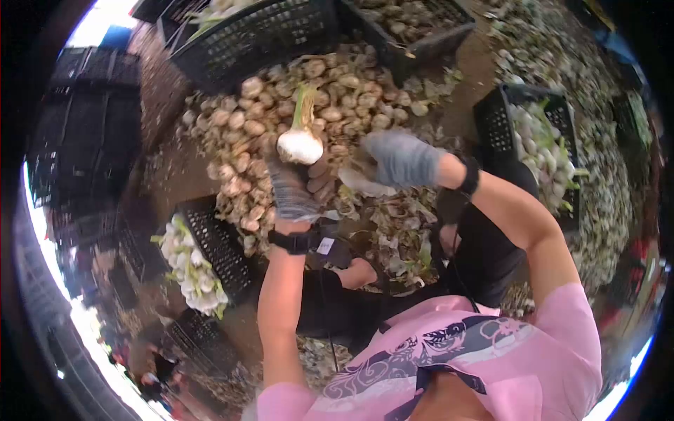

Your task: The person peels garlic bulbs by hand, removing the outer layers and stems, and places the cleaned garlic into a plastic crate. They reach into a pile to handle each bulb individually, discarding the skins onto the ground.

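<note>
No words or numbers can be read. A small white label [326, 245], just beside the black wristband [289, 242] on the left wrist, bears faint marks too small to make out. The shirt [439, 344] shows printed flowers and scrolls.

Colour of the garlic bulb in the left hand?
Garlic bulb: white, best seen in head view.

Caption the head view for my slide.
Gloved left hand holding a stemmed white bulb over a heap of browner bulbs, gloved right hand alongside.

Garlic bulb [300, 146] in left hand [293, 191]
</note>
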A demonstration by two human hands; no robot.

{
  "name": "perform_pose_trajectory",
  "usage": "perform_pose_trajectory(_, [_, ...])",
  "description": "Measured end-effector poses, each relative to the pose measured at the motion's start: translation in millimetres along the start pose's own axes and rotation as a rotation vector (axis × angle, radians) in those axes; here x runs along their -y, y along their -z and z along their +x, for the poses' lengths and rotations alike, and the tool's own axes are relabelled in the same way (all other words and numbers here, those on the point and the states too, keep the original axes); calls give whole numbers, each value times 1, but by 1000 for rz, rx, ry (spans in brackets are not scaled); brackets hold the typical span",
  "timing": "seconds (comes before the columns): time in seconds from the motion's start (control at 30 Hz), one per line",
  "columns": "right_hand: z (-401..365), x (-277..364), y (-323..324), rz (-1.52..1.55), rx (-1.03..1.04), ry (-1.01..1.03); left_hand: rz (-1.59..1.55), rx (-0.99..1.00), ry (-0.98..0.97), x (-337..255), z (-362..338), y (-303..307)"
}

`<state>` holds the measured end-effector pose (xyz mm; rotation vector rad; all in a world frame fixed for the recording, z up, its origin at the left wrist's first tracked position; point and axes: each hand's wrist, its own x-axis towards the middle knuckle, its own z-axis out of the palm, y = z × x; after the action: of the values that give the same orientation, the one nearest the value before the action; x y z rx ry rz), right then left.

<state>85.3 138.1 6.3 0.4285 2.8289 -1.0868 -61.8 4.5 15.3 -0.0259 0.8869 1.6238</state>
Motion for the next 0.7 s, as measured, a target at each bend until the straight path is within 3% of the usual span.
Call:
perform_pose_trajectory(0.03, [-5,4,6,-61,259,-18,-100,136,24,-6,0,-1])
perform_pose_trajectory(0.07, [-10,-8,-5,-161,354,113,-138,175,77,-12,4,8])
perform_pose_trajectory(0.17, [3,-41,-20,-233,307,117,-113,200,125,-19,2,13])
perform_pose_trajectory(0.2, [13,-27,-2,-172,341,-50,-121,200,116,-18,1,5])
perform_pose_trajectory(0.23, [16,-20,2,-179,348,-49,28,1,5,-14,0,-5])
perform_pose_trajectory(0.27, [17,-15,4,139,-45,73,177,-198,-101,-9,0,-14])
perform_pose_trajectory(0.3, [17,-10,6,454,-444,192,171,-196,-99,0,0,-23])
perform_pose_trajectory(0.33, [16,0,10,449,-443,188,48,-240,-137,10,0,-31])
perform_pose_trajectory(0.37, [13,11,15,746,-345,29,-75,-284,-173,16,0,-35])
perform_pose_trajectory(0.4, [11,17,17,1038,-238,-136,-37,-68,-125,15,1,-29])
perform_pose_trajectory(0.43, [10,17,16,1036,-240,-141,-40,-67,-121,19,2,-26])
perform_pose_trajectory(0.53, [14,8,11,889,-278,89,-136,34,-69,22,7,-10])
perform_pose_trajectory(0.63, [14,4,13,646,-298,110,-23,-20,53,15,3,-11])
perform_pose_trajectory(0.7, [12,5,15,650,-280,109,-18,-22,57,16,7,-8])
